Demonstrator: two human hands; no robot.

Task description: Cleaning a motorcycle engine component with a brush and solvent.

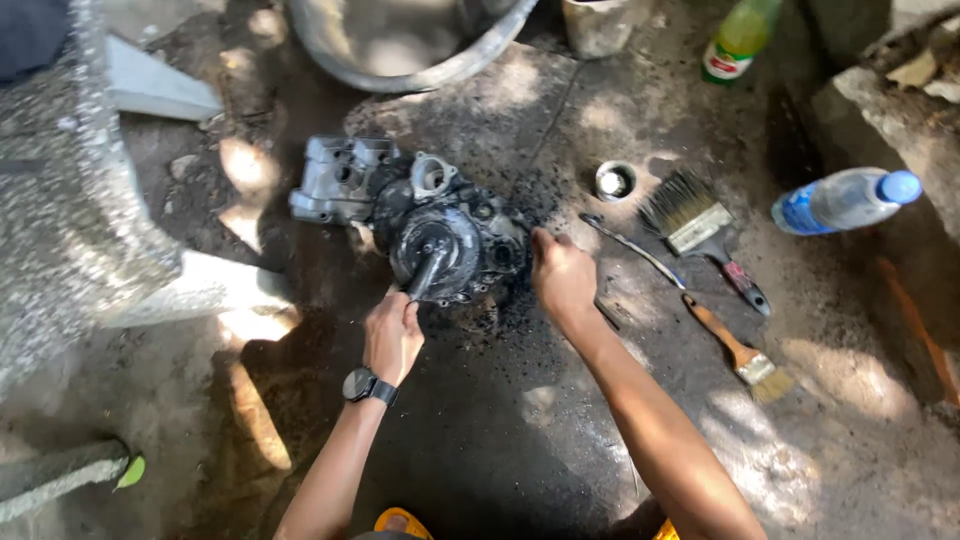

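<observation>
Directly ahead of me on the oily ground lies the greasy engine casing (415, 215), its long axis running up-left to lower-right. My left hand (392, 335) is closed around a dark tool handle (428, 272) angled up into the round cover; my right hand (562, 275), fingers curled, presses the casing's right edge, equally near.

Left hand (392, 335) gripping tool (428, 272) on greasy engine (420, 215), right hand (560, 275) steadying
</observation>
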